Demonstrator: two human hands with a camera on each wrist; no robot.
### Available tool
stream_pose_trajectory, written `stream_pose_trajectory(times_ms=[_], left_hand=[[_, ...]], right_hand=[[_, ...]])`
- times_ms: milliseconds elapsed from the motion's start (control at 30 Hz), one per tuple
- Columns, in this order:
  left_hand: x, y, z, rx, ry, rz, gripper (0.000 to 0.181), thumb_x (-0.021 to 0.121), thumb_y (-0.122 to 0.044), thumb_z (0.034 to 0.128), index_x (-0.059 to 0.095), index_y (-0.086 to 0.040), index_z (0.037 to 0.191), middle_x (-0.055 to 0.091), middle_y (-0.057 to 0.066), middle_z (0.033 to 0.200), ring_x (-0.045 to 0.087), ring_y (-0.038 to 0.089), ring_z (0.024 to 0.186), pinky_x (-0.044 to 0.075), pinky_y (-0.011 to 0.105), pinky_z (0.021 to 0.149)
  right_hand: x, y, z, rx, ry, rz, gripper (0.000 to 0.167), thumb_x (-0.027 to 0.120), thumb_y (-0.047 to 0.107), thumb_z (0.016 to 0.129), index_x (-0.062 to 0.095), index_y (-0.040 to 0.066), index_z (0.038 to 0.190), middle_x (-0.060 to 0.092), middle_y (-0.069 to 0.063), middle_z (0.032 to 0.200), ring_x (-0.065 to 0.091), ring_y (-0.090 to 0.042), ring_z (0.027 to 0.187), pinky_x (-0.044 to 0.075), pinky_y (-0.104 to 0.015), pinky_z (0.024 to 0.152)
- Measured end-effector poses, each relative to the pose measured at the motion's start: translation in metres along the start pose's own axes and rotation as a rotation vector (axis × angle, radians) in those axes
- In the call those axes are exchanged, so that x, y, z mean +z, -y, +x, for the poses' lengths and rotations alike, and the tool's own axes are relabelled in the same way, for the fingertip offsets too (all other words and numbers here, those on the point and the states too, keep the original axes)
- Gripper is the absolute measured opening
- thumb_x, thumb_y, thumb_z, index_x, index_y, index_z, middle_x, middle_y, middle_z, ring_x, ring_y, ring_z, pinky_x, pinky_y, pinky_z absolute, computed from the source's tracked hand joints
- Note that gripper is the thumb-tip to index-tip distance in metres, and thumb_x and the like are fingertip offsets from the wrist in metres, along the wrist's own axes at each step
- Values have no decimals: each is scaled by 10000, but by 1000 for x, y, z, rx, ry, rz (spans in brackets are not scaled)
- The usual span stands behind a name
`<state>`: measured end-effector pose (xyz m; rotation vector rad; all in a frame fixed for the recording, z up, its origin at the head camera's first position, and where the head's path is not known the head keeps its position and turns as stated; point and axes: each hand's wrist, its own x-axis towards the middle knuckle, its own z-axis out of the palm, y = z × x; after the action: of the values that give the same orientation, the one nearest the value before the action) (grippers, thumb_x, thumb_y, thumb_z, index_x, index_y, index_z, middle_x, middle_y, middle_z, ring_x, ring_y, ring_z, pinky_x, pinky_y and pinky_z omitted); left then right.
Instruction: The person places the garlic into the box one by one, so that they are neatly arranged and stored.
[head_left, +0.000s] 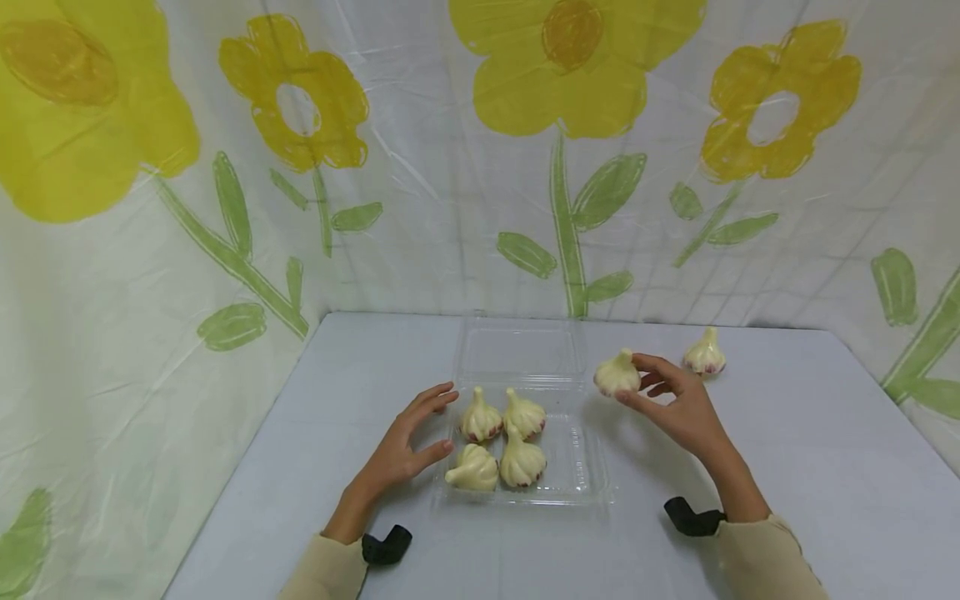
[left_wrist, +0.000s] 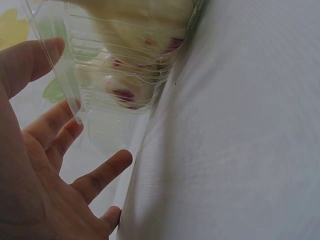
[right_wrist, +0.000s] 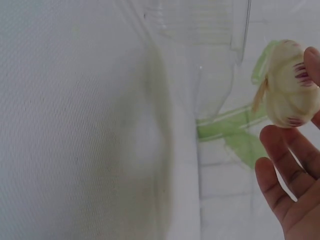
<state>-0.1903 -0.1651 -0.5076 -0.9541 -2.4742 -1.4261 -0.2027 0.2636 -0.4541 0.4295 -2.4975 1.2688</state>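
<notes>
My right hand (head_left: 678, 408) pinches a garlic bulb (head_left: 617, 374) between thumb and fingertips, above the table just right of a clear plastic clamshell box (head_left: 572, 471). In the right wrist view, the held bulb (right_wrist: 287, 92) shows purple streaks and a stringy root tuft. Several pale garlic bulbs (head_left: 522, 461) sit in the left and middle part of the box, one tipped on its side. At the box's left side my left hand (head_left: 405, 442) has its fingers spread, gripping nothing. The left wrist view puts its fingertips beside the box's rim (left_wrist: 67, 80); whether they touch it I cannot tell.
The box's transparent lid (head_left: 519, 350) lies folded back toward the far edge. Another garlic bulb (head_left: 705, 354) stands at the far right of the white table (head_left: 375, 358). A flower-printed curtain (head_left: 420, 208) hangs behind the table.
</notes>
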Motion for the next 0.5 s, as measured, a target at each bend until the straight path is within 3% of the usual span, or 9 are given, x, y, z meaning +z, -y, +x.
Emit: stream_pose_trajectory(times_ms=[233, 500], left_hand=[[0, 1, 0, 0, 1, -1, 629, 709, -135, 919, 481, -29, 1496, 405, 197, 1589, 545, 388, 1301, 417, 603, 1063], [1, -1, -1, -12, 2, -4, 630, 709, -111, 912, 483, -33, 1495, 401, 184, 1596, 543, 386, 1302, 411, 628, 1056]], right_hand=[[7, 7, -5, 54, 14, -24, 532, 832, 226, 864, 647, 166, 1360, 710, -32, 1199, 624, -10, 943, 535, -243, 814], [13, 12, -8, 33, 11, 15, 546, 834, 154, 852, 645, 143, 1364, 734, -73, 1153, 635, -70, 950, 519, -223, 820]])
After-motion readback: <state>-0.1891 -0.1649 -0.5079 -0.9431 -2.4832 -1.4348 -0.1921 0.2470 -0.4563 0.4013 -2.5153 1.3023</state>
